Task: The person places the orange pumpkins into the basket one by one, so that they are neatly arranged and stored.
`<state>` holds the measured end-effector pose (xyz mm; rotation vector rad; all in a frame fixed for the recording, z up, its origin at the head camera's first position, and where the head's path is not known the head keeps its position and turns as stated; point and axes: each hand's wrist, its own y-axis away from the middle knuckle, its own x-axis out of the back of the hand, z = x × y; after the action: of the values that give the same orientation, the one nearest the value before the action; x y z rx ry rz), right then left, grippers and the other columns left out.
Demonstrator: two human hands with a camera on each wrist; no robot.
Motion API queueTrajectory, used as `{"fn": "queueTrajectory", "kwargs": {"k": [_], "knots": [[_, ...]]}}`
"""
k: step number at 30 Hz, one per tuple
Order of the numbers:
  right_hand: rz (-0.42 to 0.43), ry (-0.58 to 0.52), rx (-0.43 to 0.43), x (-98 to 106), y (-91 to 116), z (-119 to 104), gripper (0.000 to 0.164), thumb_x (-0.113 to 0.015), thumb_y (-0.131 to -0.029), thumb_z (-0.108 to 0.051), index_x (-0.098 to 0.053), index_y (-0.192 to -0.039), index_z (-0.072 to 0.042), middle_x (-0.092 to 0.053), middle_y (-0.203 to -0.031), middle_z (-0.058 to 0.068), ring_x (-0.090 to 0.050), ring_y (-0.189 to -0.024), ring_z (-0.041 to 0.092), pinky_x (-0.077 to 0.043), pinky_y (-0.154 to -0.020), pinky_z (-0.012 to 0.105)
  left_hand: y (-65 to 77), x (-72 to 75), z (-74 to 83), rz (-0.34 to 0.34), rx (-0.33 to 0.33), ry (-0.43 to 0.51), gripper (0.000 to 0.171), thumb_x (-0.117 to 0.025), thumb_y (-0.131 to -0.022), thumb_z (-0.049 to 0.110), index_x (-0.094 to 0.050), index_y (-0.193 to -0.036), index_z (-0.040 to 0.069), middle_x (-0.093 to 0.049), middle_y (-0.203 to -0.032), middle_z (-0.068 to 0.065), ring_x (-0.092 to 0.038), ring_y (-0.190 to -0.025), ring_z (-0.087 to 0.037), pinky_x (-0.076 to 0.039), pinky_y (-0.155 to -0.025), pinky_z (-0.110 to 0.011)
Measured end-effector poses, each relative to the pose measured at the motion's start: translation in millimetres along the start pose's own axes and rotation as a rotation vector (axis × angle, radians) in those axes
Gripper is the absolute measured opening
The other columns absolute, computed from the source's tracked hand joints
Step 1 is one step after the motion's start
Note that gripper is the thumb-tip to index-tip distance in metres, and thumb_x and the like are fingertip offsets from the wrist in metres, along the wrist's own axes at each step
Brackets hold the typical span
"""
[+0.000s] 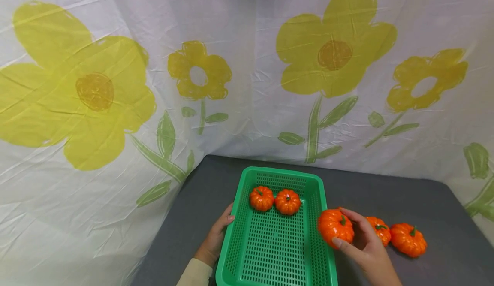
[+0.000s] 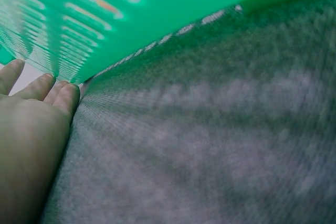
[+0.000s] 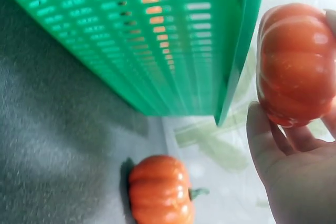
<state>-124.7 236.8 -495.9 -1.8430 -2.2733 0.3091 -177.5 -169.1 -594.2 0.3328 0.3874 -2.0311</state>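
Observation:
My right hand (image 1: 368, 249) grips a small orange pumpkin (image 1: 335, 228) with a green stem, at the right rim of the green plastic basket (image 1: 329, 260). In the right wrist view the held pumpkin (image 3: 296, 64) is raised level with the basket's rim, thumb and fingers about it. My left hand (image 1: 216, 236) rests along the basket's left side. Its fingers (image 2: 37, 87) lie fairly straight against the slotted wall in the left wrist view. Inside the basket, two pumpkins sit side by side at the far end, a left one (image 1: 262, 198) and a right one (image 1: 287, 202).
On the dark grey table (image 1: 405, 200), right of the basket, lie two more pumpkins: one (image 1: 380, 230) partly behind my right hand, the other (image 1: 409, 239) beside it. A white cloth (image 1: 247, 118) with yellow flowers hangs behind the table and along its left.

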Motion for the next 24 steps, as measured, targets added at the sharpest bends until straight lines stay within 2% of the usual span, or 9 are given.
{"fn": "queueTrajectory", "kwargs": {"k": [5, 11, 18, 24], "knots": [[-0.031, 0.027, -0.013, -9, -5, -5, 0.065, -0.064, -0.101, 0.017, -0.041, -0.160, 0.002, -0.057, -0.149, 0.008, -0.066, -0.121, 0.019, -0.060, -0.092, 0.033, -0.1, 0.5, -0.1, 0.001, -0.001, -0.002, 0.070, -0.026, -0.111, 0.022, -0.006, -0.177, 0.014, -0.021, -0.173, -0.029, -0.038, -0.149, -0.044, -0.041, -0.117, -0.047], [-0.066, 0.059, 0.003, -18, -10, -10, 0.064, -0.067, -0.101, 0.014, -0.041, -0.159, 0.004, -0.058, -0.147, 0.011, -0.067, -0.119, 0.021, -0.060, -0.091, 0.034, -0.4, 0.7, -0.3, -0.003, -0.002, -0.003, 0.069, -0.026, -0.111, 0.022, -0.006, -0.177, 0.014, -0.020, -0.173, -0.029, -0.037, -0.150, -0.043, -0.040, -0.118, -0.046], [-0.052, 0.124, -0.006, -27, -15, -17, 0.064, -0.071, -0.100, 0.010, -0.047, -0.158, -0.002, -0.058, -0.144, 0.018, -0.067, -0.116, 0.024, -0.059, -0.091, 0.033, -0.5, 1.1, 0.2, -0.014, -0.011, -0.005, 0.069, -0.025, -0.111, 0.023, -0.007, -0.177, 0.012, -0.024, -0.170, -0.030, -0.041, -0.146, -0.043, -0.042, -0.117, -0.047], [-0.066, 0.116, 0.005, -32, -20, -22, 0.063, -0.072, -0.100, 0.009, -0.048, -0.157, -0.002, -0.059, -0.142, 0.022, -0.067, -0.116, 0.027, -0.060, -0.091, 0.034, 0.5, 1.9, 0.1, -0.033, -0.018, 0.000, 0.068, -0.023, -0.112, 0.022, -0.004, -0.176, 0.011, -0.022, -0.172, -0.029, -0.039, -0.148, -0.044, -0.040, -0.118, -0.047]]}}
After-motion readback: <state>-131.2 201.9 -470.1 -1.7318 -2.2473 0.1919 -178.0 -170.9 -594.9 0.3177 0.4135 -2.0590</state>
